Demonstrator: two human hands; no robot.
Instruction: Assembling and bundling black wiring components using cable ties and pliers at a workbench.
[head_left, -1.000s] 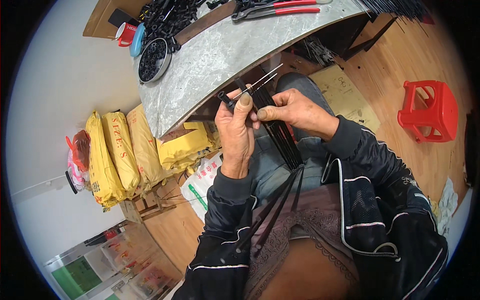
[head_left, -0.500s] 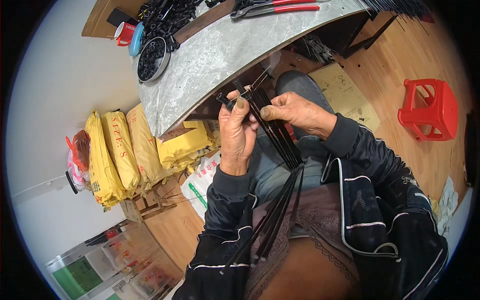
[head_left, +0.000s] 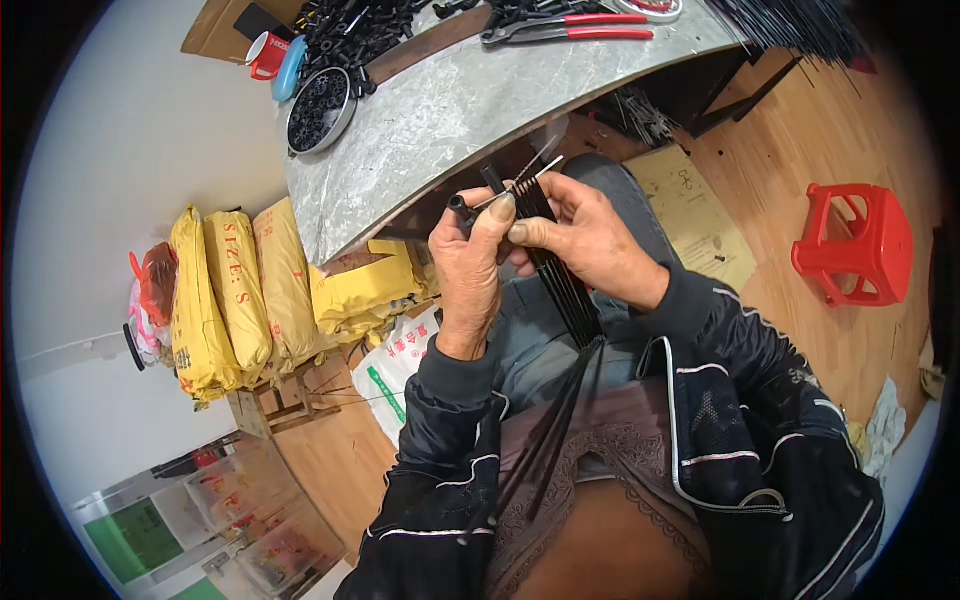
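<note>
A bundle of thin black umbrella ribs [head_left: 572, 305] runs from between my hands down to my lap, joined partway and spreading below. My left hand [head_left: 468, 275] is closed at their upper end, thumb pressed over the ribs. Beside its index finger a short black tubular piece [head_left: 459, 204] sticks out, its lower part hidden by the hand. A thin pale wire [head_left: 545, 168] crosses the rib ends beyond the thumb tip. My right hand [head_left: 607, 245] pinches the ribs from the right, its thumb touching them near my left thumb. Its other fingertips are hidden behind the bundle.
The grey marbled table [head_left: 430, 130] curves ahead of me. It bears a round dish [head_left: 345, 125] of small black rings, a heap of black parts [head_left: 350, 35] and red-handled pliers [head_left: 600, 34]. Yellow sacks [head_left: 240, 290] stand left; a red stool [head_left: 855, 245] stands right.
My right hand has shifted slightly, its fingers now closer round the upper rib ends. The ribs lie side by side in a flatter row. The view has tilted a little.
</note>
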